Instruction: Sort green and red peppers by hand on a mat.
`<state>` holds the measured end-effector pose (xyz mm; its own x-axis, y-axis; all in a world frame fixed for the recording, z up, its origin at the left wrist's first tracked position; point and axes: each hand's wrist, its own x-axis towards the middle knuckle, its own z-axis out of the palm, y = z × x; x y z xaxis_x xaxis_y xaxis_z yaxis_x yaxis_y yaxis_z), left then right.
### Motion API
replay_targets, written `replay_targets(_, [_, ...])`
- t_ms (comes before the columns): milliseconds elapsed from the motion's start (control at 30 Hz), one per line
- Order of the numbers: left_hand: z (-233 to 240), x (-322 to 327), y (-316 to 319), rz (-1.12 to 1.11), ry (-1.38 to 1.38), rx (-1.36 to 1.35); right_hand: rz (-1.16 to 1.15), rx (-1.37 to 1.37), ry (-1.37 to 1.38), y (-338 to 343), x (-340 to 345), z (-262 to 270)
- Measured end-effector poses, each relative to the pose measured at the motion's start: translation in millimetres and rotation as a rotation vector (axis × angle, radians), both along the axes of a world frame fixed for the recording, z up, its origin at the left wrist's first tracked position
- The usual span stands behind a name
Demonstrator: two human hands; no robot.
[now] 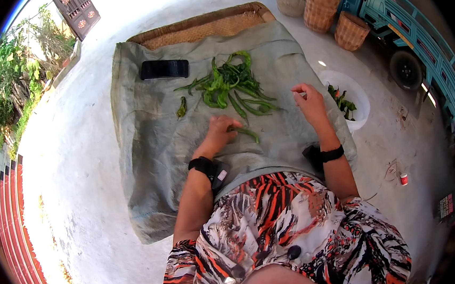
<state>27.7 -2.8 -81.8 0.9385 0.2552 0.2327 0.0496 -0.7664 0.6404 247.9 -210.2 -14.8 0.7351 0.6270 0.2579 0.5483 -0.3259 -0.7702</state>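
A pile of long green chili peppers (223, 84) lies on a grey-green cloth sheet (161, 119) spread over a shallow woven tray (202, 31). Below the pile, my left hand (220, 129) has its fingertips closed on the end of one green pepper (249, 133). My right hand (308, 99) is raised right of the pile, thumb and fingers slightly apart, with nothing visible in it. A small dark-green pepper (181, 107) lies apart, left of the pile. At the right, beside the sheet, a white plastic basin (363, 109) holds green peppers and something red.
A black smartphone (164, 69) lies at the sheet's upper left. Wicker baskets (352, 31) stand by a teal three-wheeled cargo vehicle (416, 43) at the upper right. A red and white paper cup (404, 179) is on the concrete floor. Red steps (15, 222) and plants (18, 82) are at the left.
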Motion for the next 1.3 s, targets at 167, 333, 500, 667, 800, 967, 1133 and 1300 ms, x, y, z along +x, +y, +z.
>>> replay_targets(167, [10,1,-8,0.043,0.041,-0.393,0.382,-0.119,0.041,22,-37,0])
replay_targets(333, [20,1,-14,0.017,0.002,-0.901,0.609,-0.127,-0.081,29,-63,-11])
replay_targets(500, [33,-2,-16,-0.036,-0.115,-1.002,0.707,-0.32,-0.282,31,-67,-14])
replay_targets(667, [43,-6,-23,-0.051,-0.126,-1.009,0.68,-0.035,0.566,33,-81,10])
replay_targets(800, [48,-6,-27,-0.133,0.052,-1.027,0.862,0.001,0.649,35,-77,6])
replay_targets(967, [27,-5,-17,-0.183,0.1,-1.073,0.805,0.084,0.412,39,-80,0])
replay_targets(1133, [26,1,-16,-0.099,0.151,-1.153,0.57,0.026,0.506,33,-62,-4])
replay_targets(1300, [20,2,-8,0.083,-0.017,-1.098,0.274,0.32,0.682,15,-35,8])
